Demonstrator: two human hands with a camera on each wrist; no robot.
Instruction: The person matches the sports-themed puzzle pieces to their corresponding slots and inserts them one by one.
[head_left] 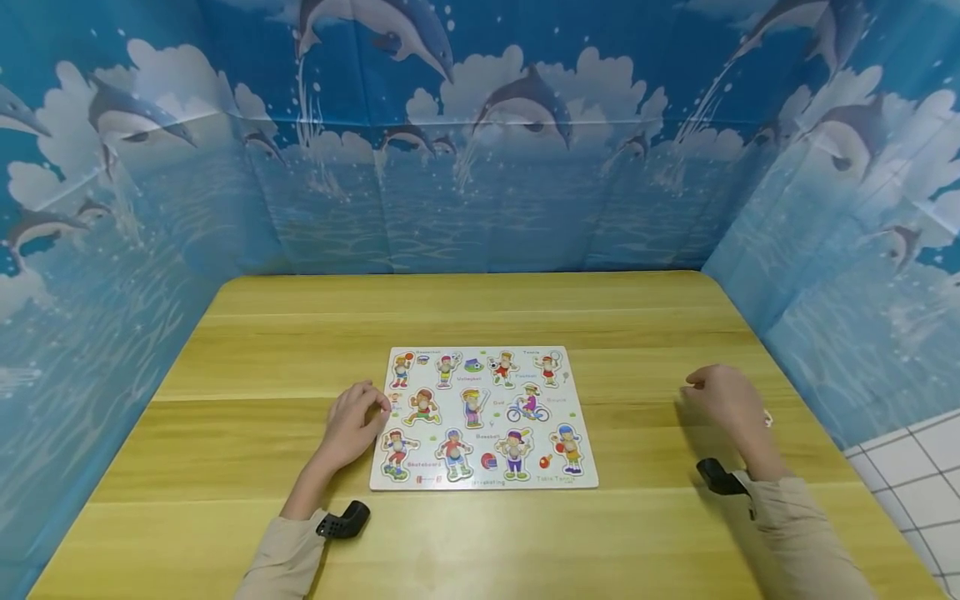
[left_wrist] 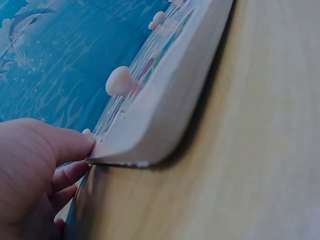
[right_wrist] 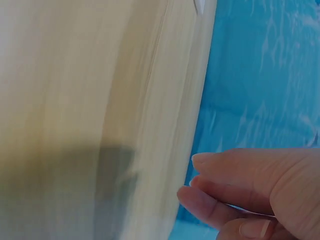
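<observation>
- The puzzle board (head_left: 483, 417) lies flat on the table (head_left: 300, 350), just to the right of the left hand (head_left: 352, 425) and well to the left of the right hand (head_left: 723, 400).
- The left hand touches the board's left edge with curled fingers; in the left wrist view the thumb (left_wrist: 60, 145) presses against the edge of the board (left_wrist: 165, 110) near its corner. This looks like a light bracing touch, not a full grip.
- The right hand hovers just above the table with fingers (right_wrist: 225, 162) loosely curled, holding nothing.
- The step in hand appears to be steadying the board so a piece can be taken out. To do it well, I would hold the left thumb firm on the edge so the board does not slide.
- Each figure carries a small knob (left_wrist: 119, 80); a pinch of the right thumb and forefinger on one knob, lifted straight up, should suit best.
- The pieces nearest the right hand are on the board's right side, such as the cyclist (head_left: 528, 406).
</observation>
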